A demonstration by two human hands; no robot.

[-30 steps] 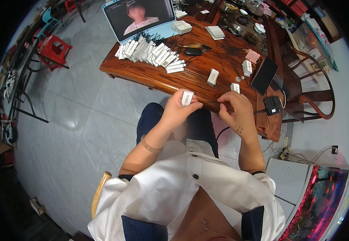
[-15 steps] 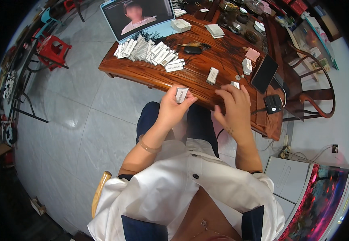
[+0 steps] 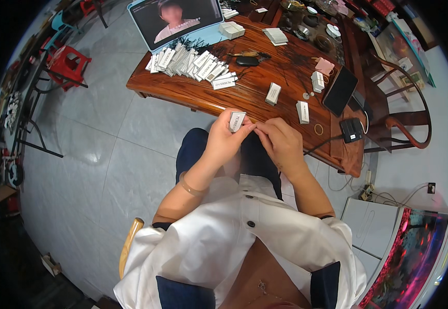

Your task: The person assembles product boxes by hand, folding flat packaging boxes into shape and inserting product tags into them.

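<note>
Just off the table's near edge, my left hand point(image 3: 220, 136) is closed around a small stack of white printed cards point(image 3: 237, 121). My right hand point(image 3: 285, 144) is beside it, thumb and fingertips pinched together against the left fingertips. Whatever lies in that pinch is too small to make out. On the table beyond the right hand lie a bundle of white cards point(image 3: 273, 94) and another bundle point(image 3: 303, 112). A tan rubber band point(image 3: 319, 130) rests near the second one. At the left spreads a heaped pile of white cards point(image 3: 195, 64) with dark strings behind it.
A tablet point(image 3: 183, 23) playing video stands behind the pile. Farther back are a white box point(image 3: 231, 30) and more stacked cards point(image 3: 275, 36). On the right lie a dark phone point(image 3: 340, 91), a black cabled device point(image 3: 350, 131) and a pink pouch point(image 3: 324, 67). A wooden chair point(image 3: 407, 135) adjoins.
My right hand has moved left and closed into a pinch at my left fingertips, uncovering the card bundle and rubber band on the right. The left hand still holds its stack.
</note>
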